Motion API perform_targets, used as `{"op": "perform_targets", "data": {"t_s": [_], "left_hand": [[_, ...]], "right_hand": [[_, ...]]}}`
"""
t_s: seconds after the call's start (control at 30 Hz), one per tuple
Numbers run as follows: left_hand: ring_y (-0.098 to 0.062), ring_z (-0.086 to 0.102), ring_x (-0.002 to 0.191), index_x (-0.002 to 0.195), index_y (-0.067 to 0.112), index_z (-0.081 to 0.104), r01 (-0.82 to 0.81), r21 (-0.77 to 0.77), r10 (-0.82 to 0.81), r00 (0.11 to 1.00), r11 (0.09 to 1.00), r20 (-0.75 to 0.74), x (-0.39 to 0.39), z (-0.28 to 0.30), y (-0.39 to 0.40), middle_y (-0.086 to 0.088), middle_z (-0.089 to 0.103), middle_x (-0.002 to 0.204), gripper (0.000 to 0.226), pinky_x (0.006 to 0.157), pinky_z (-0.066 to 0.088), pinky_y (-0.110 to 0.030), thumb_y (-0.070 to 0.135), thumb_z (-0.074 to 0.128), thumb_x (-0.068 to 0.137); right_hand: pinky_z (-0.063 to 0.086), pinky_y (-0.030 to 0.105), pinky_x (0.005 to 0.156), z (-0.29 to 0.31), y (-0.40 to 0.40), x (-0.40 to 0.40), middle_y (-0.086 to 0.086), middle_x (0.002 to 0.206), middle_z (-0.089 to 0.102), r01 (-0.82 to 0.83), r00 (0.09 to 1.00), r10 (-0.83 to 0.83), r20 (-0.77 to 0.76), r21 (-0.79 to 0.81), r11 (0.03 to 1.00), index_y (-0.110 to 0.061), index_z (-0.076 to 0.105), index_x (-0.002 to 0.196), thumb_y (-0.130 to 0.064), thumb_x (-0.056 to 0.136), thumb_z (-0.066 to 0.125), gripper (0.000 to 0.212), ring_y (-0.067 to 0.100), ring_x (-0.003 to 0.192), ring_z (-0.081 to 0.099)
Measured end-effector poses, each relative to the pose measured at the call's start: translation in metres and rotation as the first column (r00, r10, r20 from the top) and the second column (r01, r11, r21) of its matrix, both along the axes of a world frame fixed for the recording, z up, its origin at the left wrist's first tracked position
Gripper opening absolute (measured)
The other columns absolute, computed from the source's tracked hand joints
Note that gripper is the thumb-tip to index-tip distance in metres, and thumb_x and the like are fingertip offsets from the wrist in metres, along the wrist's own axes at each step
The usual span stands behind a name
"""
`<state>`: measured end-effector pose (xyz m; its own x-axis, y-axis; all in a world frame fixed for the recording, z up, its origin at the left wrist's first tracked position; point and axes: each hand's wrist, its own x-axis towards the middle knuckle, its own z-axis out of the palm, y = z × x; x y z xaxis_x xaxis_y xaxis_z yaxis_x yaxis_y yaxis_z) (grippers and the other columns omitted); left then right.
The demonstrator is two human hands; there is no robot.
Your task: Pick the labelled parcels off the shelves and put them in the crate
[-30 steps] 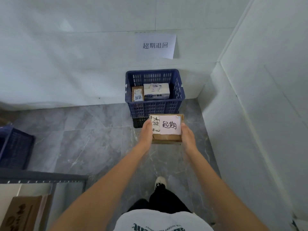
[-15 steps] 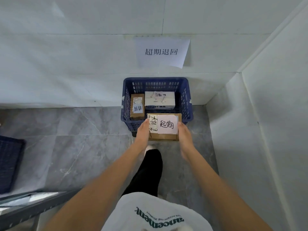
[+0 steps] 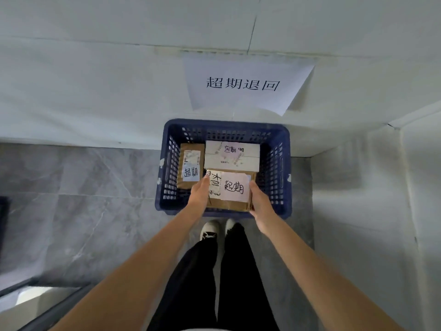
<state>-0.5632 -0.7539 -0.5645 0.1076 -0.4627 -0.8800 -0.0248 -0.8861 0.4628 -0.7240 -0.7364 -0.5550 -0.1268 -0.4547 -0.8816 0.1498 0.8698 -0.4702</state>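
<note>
1. A person is lowering a brown cardboard parcel with a white handwritten label [image 3: 230, 191] into a dark blue slotted plastic crate [image 3: 284, 168] standing on the grey marble-look floor [image 3: 83, 199], against the white wall under a taped paper sign [image 3: 245, 84].

2. The left hand [image 3: 200, 194] and the right hand [image 3: 260, 201] are forming the grip, one palm pressing on each short side of the parcel, fingers lying along its edges; whether fingertips are curling underneath cannot be told from the head view.

3. The parcel is sitting squarely between the two hands, label up, over the near half of the crate, just in front of a white carton with a small label [image 3: 232, 155] and beside a narrow brown box with a blue-white label [image 3: 191, 169].

4. Risk, as a judgement: the parcel's near edge appears to be hanging over or close to the crate's front rim, so a release now could be leaving it tilting on the rim or tipping out onto the floor.

5. A second risk: the squeeze from the sides is the only visible support, so easing one palm first could be letting the parcel twist and drop corner-first onto the white carton.

6. The free space looks snug; fingers could be getting pinched between the parcel and the right crate wall.
</note>
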Motion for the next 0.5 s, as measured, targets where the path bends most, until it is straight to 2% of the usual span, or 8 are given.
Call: {"op": "perform_targets", "data": {"t_s": [0.07,0.2,0.27,0.33,0.4,0.5], "left_hand": [[-0.026,0.039,0.136,0.144,0.020,0.042,0.010,0.074,-0.010,1.000,0.997,-0.003,0.000,-0.033,-0.018,-0.001,0.042,0.148,0.065,0.116,0.026,-0.043,0.061,0.033,0.095],[-0.026,0.038,0.137,0.145,0.025,0.040,0.005,0.153,0.001,0.999,0.988,-0.039,-0.001,-0.108,-0.039,0.002,0.042,0.149,0.088,0.116,0.024,-0.048,0.081,0.031,0.077],[-0.024,0.041,0.136,0.145,0.025,0.040,-0.030,0.155,0.041,0.997,0.987,-0.066,-0.002,-0.155,-0.047,0.003,0.044,0.145,0.090,0.117,0.023,-0.049,0.082,0.030,0.076],[-0.024,0.048,0.130,0.141,0.024,0.047,-0.082,0.159,0.089,0.995,0.984,-0.038,-0.002,-0.197,-0.053,-0.001,0.051,0.142,0.101,0.115,0.026,-0.049,0.085,0.034,0.061],[-0.025,0.048,0.130,0.140,0.022,0.048,-0.141,0.161,0.148,0.988,0.977,-0.034,0.001,-0.242,-0.055,-0.002,0.053,0.140,0.097,0.115,0.028,-0.050,0.082,0.035,0.065],[-0.026,0.047,0.131,0.141,0.028,0.047,-0.151,0.148,0.160,0.985,0.977,-0.056,0.007,-0.276,-0.057,-0.003,0.051,0.143,0.092,0.114,0.030,-0.051,0.081,0.037,0.066]], "right_hand": [[0.042,0.044,0.107,-0.037,-0.021,-0.007,0.005,0.118,0.067,-0.020,1.000,0.019,0.019,0.060,0.998,-0.019,0.066,0.104,-0.050,0.099,0.042,0.039,0.024,0.108,0.060],[0.047,0.036,0.095,-0.112,-0.054,-0.016,-0.001,0.090,0.066,-0.040,0.999,0.035,0.037,0.125,0.991,-0.023,0.062,0.084,-0.053,0.099,0.038,0.042,0.019,0.092,0.059],[0.043,0.032,0.091,-0.147,-0.063,-0.015,-0.001,0.095,0.064,-0.090,0.996,0.086,0.035,0.140,0.986,-0.024,0.061,0.087,-0.057,0.098,0.034,0.044,0.017,0.093,0.056],[0.043,0.032,0.091,-0.183,-0.070,-0.012,0.000,0.103,0.063,-0.134,0.991,0.128,0.049,0.149,0.980,-0.025,0.061,0.096,-0.062,0.096,0.033,0.046,0.017,0.095,0.056],[0.045,0.032,0.092,-0.216,-0.076,-0.009,0.001,0.106,0.064,-0.156,0.987,0.147,0.065,0.167,0.974,-0.023,0.061,0.105,-0.063,0.095,0.033,0.050,0.017,0.096,0.058],[0.043,0.036,0.105,-0.252,-0.081,-0.004,0.000,0.110,0.063,-0.146,0.987,0.132,0.088,0.180,0.973,-0.026,0.059,0.104,-0.063,0.096,0.031,0.047,0.018,0.103,0.057]]}}
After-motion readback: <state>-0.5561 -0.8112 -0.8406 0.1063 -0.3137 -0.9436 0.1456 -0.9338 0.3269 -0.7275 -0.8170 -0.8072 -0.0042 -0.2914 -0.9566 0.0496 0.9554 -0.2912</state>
